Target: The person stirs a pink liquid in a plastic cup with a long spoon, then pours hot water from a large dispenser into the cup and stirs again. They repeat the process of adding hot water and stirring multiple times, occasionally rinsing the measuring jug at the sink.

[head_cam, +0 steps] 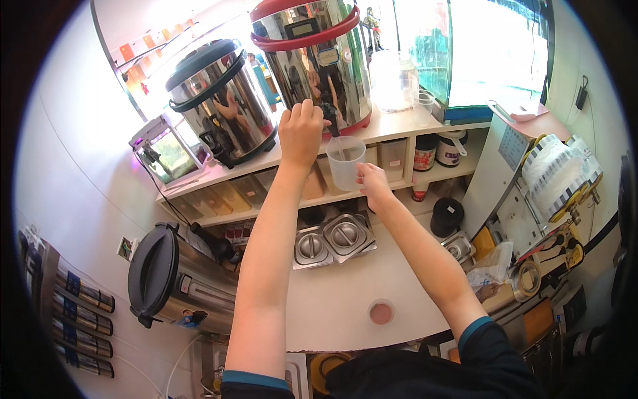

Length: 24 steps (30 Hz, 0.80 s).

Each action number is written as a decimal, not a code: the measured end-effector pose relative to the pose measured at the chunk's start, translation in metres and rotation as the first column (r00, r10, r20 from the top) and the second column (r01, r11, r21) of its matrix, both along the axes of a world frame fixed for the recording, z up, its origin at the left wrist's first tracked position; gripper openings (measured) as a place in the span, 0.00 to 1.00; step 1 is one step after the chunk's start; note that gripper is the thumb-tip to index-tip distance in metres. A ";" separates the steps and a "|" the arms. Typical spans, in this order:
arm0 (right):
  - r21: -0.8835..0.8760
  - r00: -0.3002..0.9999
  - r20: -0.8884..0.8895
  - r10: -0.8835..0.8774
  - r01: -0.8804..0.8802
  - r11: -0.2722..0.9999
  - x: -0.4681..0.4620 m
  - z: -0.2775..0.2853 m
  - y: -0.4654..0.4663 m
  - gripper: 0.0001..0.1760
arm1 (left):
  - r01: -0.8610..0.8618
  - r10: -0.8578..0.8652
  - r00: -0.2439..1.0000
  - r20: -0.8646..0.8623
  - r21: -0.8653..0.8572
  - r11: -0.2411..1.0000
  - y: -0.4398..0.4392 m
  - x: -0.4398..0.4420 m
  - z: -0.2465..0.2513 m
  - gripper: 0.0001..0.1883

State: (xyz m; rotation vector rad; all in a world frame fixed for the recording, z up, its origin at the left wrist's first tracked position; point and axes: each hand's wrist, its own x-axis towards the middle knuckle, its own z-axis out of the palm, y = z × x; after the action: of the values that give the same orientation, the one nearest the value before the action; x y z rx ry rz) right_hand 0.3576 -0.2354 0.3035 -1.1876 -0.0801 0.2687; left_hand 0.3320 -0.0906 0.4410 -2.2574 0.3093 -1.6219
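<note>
My left hand [301, 132] is curled at the black tap [330, 115] of a polished steel drink dispenser [344, 75] with red bands. Its thumb reaches the tap; the other fingertips are hidden. By its handle, my right hand [374, 182] holds a translucent plastic measuring jug [344, 167] upright under the spout. The spout's end shows at the jug's mouth, and how much liquid is inside cannot be made out. On the white worktop [344, 294] below my arms, a small round cup [381, 311] shows a pinkish-brown top.
Left of the tap stands another steel dispenser [229, 99] with a dark lid. Lidded steel pans [344, 232] sit at the worktop's back. A large black-lidded urn [204, 294] stands left, a sealing machine [528, 199] with film right. Storage boxes [391, 159] fill the shelf.
</note>
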 end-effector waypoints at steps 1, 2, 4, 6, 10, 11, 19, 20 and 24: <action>-0.029 0.999 0.016 0.033 -0.033 0.999 0.002 -0.003 -0.001 0.10 | -0.007 0.007 1.000 0.009 0.003 1.000 0.000 0.000 -0.001 0.17; -0.022 0.999 0.019 0.036 -0.036 0.999 0.004 -0.006 -0.001 0.10 | -0.013 0.013 1.000 0.018 0.007 1.000 0.000 0.000 -0.001 0.17; -0.009 0.999 0.025 0.040 -0.040 0.999 0.007 -0.010 -0.002 0.10 | -0.041 0.041 0.999 0.008 0.007 0.999 0.000 0.000 -0.001 0.17; -0.020 0.999 0.014 0.045 -0.045 0.999 0.007 -0.010 -0.003 0.10 | -0.061 0.061 0.998 0.002 0.002 0.998 -0.001 0.000 -0.001 0.17; -0.037 0.999 0.014 0.043 -0.042 0.998 0.000 -0.003 -0.006 0.11 | -0.085 0.084 0.996 -0.006 -0.042 0.996 -0.004 -0.002 -0.005 0.17; -0.030 0.999 -0.004 0.039 -0.040 0.999 -0.002 0.000 -0.006 0.11 | -0.088 0.088 0.996 -0.008 -0.064 0.994 -0.006 -0.002 -0.007 0.16; 0.001 0.998 -0.018 -0.059 0.059 0.998 -0.018 0.016 -0.002 0.11 | -0.131 0.115 0.989 -0.094 -0.181 0.975 -0.012 -0.007 -0.014 0.15; 0.016 0.998 -0.022 -0.056 0.056 0.998 -0.020 0.017 -0.002 0.11 | -0.123 0.104 0.989 -0.102 -0.200 0.972 -0.013 -0.007 -0.015 0.15; 0.024 0.998 -0.034 -0.057 0.058 0.998 -0.022 0.015 -0.003 0.11 | -0.130 0.098 0.984 -0.148 -0.223 0.966 -0.014 -0.009 -0.015 0.12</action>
State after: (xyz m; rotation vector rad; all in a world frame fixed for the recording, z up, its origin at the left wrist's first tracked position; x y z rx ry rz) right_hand 0.3357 -0.2384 0.3186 -1.1583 -0.0199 0.2366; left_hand 0.3229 -0.1044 0.4256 -2.5145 0.0197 -1.5168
